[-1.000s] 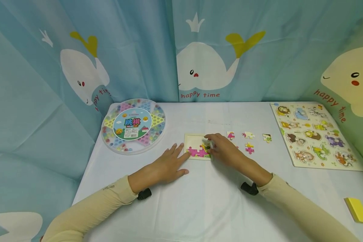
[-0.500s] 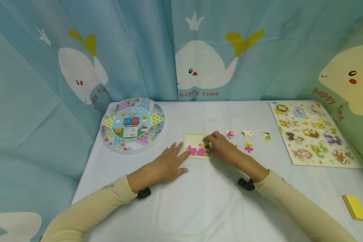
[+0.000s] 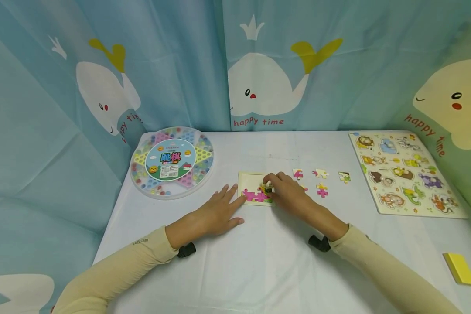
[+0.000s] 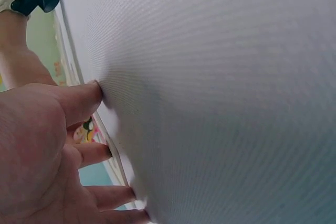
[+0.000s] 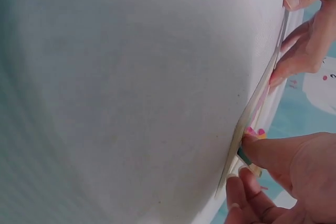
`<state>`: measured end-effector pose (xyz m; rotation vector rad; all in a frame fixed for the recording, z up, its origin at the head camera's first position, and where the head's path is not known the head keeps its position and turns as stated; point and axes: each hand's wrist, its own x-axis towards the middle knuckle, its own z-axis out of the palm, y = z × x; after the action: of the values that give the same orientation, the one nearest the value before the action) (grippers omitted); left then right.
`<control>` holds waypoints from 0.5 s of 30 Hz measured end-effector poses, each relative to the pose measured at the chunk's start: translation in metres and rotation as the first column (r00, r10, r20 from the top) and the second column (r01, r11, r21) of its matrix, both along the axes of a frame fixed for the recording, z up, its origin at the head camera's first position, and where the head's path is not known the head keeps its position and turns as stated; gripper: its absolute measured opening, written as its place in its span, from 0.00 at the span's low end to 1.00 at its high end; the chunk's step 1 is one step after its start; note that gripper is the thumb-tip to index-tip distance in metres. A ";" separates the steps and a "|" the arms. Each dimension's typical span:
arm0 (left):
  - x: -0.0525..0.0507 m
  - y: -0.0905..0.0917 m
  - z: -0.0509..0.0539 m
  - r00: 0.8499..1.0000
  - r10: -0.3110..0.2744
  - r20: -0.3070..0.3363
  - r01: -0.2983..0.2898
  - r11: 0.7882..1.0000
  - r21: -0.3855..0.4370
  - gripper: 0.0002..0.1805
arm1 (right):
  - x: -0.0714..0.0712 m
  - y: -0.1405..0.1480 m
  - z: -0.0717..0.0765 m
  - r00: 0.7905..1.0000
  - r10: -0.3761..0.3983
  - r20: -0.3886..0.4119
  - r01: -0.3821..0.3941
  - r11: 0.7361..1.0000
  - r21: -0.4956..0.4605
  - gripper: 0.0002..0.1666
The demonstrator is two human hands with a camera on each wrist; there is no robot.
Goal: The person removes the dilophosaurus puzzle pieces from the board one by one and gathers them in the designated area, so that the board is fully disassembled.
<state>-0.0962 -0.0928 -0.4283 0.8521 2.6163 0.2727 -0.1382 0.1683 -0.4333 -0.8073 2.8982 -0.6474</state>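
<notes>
A small framed jigsaw board [image 3: 253,180] lies mid-table in the head view, with pink pieces [image 3: 250,196] along its near side. At the board's right side, my right hand [image 3: 290,195] pinches a jigsaw piece [image 5: 244,156] between thumb and fingers; the right wrist view shows the piece tilted up from the board. My left hand [image 3: 217,214] rests with spread fingers at the board's near left corner, the index fingertip touching it. Loose jigsaw pieces, among them a yellow and pink one [image 3: 322,190], lie right of my right hand, which partly hides one.
A round Chinese checkers set [image 3: 170,163] sits at the back left. On the right lies an animal peg puzzle board [image 3: 408,174], with a yellow block [image 3: 460,268] nearer me. A blue whale-print curtain [image 3: 204,65] stands behind the white table [image 3: 259,266].
My right fingers shift and turn the jigsaw piece slightly at the board's right side. My left hand keeps its place at the board.
</notes>
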 end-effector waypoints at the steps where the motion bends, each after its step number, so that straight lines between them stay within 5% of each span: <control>1: 0.000 0.000 0.000 1.000 0.000 -0.003 0.000 1.000 0.003 0.38 | 0.000 0.000 -0.001 1.000 -0.001 -0.006 0.001 1.000 0.005 0.23; 15: 0.000 0.000 0.000 1.000 -0.001 -0.001 0.001 1.000 0.009 0.38 | 0.002 0.002 -0.002 0.984 0.055 -0.171 -0.065 0.997 -0.051 0.16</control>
<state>-0.0962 -0.0926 -0.4287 0.8567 2.6173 0.2842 -0.1361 0.1704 -0.4350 -1.0000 3.0038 -0.6899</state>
